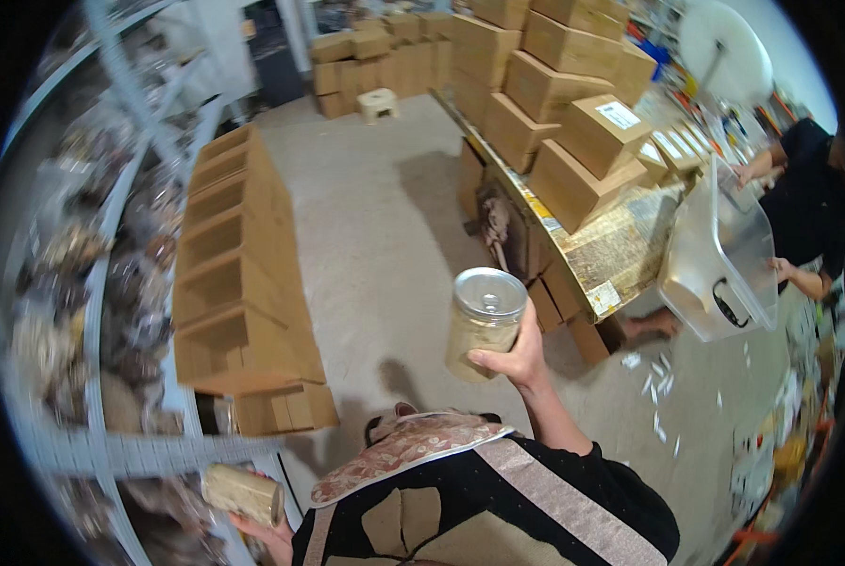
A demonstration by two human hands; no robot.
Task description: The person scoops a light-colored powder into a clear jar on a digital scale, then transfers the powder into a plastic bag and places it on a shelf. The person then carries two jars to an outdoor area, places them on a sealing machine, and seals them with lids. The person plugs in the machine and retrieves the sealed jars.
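Note:
My right hand (pixel 515 360) is raised in front of me and grips a clear round jar (pixel 481 324) with a silver pull-tab lid and pale brownish contents. The jar is upright, above the concrete floor. Down at the lower left, my left hand (pixel 264 535) holds a second jar (pixel 242 492) of the same kind lying on its side, close to the metal shelf rack (pixel 111 453). Only the fingers of that hand show, at the frame's bottom edge.
Open cardboard boxes (pixel 238 283) stand in a row on the floor along the rack. Closed cartons (pixel 573 104) are stacked on a long table (pixel 620 255) at the right. Another person (pixel 809 189) handles a clear plastic bin (pixel 719 255) there. Paper scraps litter the floor.

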